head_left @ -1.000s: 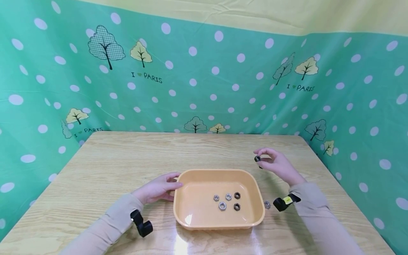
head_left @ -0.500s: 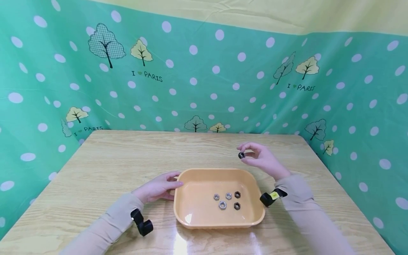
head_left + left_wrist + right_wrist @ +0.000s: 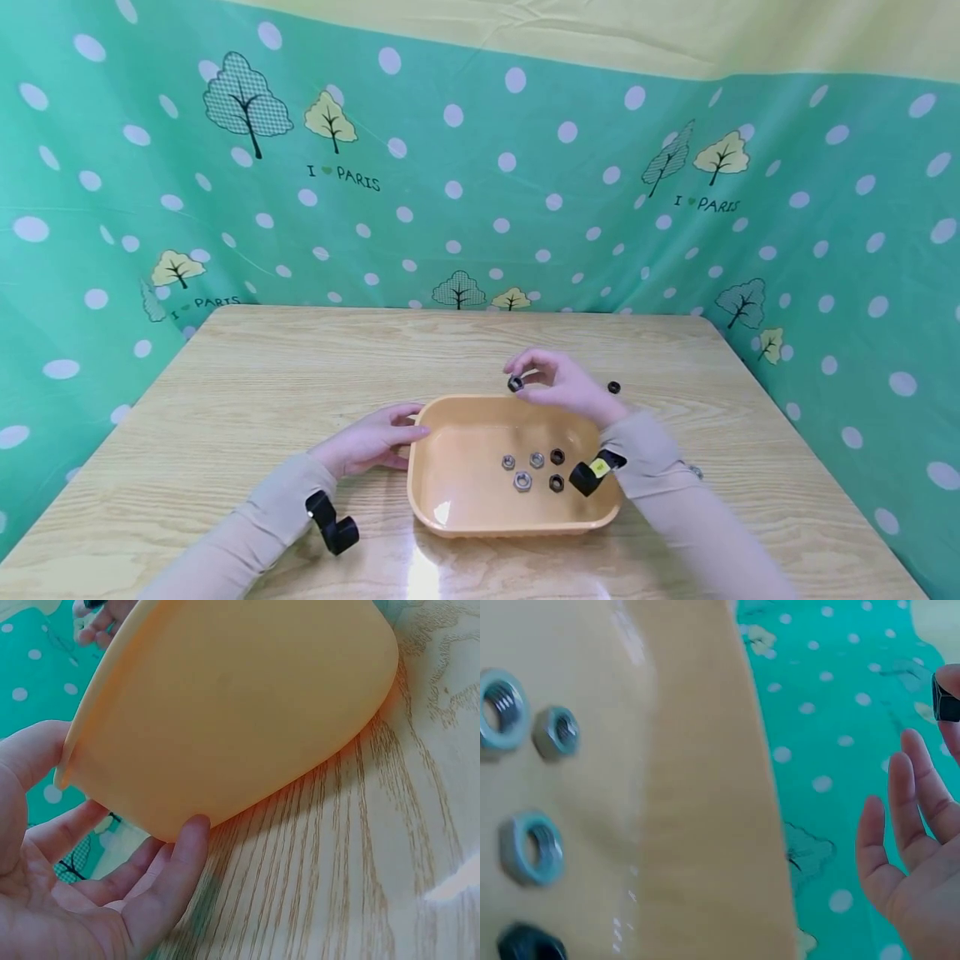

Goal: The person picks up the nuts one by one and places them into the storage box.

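A black hex nut [image 3: 515, 383] is pinched between thumb and forefinger of my right hand [image 3: 562, 387], above the far rim of a pale orange plastic tub [image 3: 461, 479]. In the right wrist view that nut [image 3: 946, 701] sits at the right edge, the other fingers spread below it. My left hand [image 3: 371, 442] holds the tub's left end, thumb at the rim and fingers against the outer wall [image 3: 240, 697]. Inside the tub lie several nuts: silver ones, including a larger silver nut [image 3: 522, 481], and two dark ones, including a dark nut [image 3: 557, 483].
Another black nut [image 3: 614, 387] lies on the wooden table [image 3: 300, 358] behind my right wrist. A silver nut [image 3: 696, 472] is partly hidden by the right sleeve. A green dotted curtain [image 3: 420, 217] hangs behind the table.
My right hand has moved left with the black nut, from right of the tub to above its far rim. The black nut on the table is now uncovered. My left hand stays put.
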The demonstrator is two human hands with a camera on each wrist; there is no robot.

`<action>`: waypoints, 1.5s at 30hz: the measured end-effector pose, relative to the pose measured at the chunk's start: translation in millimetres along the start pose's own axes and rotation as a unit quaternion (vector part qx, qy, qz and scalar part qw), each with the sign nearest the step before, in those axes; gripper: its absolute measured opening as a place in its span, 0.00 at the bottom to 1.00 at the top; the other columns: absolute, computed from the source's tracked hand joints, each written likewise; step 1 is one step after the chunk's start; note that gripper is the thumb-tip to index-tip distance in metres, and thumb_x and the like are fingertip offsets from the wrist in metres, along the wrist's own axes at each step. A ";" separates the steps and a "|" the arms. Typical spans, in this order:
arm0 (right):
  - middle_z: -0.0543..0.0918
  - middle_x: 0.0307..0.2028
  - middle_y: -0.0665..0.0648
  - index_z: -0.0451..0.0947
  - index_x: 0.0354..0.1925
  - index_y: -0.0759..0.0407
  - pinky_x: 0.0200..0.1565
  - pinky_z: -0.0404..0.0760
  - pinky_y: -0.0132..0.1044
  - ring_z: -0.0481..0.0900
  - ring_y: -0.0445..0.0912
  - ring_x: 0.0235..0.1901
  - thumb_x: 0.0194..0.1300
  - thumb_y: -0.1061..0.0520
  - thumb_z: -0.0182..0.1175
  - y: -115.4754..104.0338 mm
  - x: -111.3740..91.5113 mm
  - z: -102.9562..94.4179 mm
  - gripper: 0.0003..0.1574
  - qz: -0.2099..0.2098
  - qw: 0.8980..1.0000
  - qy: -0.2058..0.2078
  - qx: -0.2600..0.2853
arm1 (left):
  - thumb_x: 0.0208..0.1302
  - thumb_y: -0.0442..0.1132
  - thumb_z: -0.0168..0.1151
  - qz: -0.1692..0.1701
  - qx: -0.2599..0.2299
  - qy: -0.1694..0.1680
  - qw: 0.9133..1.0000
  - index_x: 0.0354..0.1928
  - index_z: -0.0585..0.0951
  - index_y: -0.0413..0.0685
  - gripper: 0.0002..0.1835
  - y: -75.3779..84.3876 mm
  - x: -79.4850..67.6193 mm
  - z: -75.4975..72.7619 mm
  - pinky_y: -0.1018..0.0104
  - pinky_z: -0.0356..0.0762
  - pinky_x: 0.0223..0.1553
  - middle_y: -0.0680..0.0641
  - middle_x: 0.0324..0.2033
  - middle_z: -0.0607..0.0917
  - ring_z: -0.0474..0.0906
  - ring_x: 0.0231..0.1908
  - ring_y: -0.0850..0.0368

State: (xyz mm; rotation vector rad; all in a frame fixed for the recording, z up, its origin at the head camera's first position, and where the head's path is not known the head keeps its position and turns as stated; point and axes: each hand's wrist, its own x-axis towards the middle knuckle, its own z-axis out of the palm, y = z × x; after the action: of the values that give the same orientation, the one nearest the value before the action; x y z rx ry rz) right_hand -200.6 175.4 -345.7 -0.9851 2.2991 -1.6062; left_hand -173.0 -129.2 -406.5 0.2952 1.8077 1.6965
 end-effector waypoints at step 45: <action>0.79 0.38 0.53 0.77 0.36 0.60 0.48 0.78 0.36 0.75 0.49 0.40 0.51 0.66 0.65 31.1 9.3 62.6 0.12 0.021 0.971 -0.210 -0.113 | 0.68 0.42 0.55 -0.002 -0.022 -0.001 1.000 0.70 0.53 0.35 0.35 -6.4 2.3 -0.6 0.48 0.79 0.52 0.32 0.62 0.68 0.77 0.52 0.51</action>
State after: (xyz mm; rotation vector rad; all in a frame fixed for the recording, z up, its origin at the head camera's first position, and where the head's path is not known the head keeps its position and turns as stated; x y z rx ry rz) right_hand -190.4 127.7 -396.6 -1.1827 2.2111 -1.0094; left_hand -173.5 -129.4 -413.3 0.2736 1.7660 1.7311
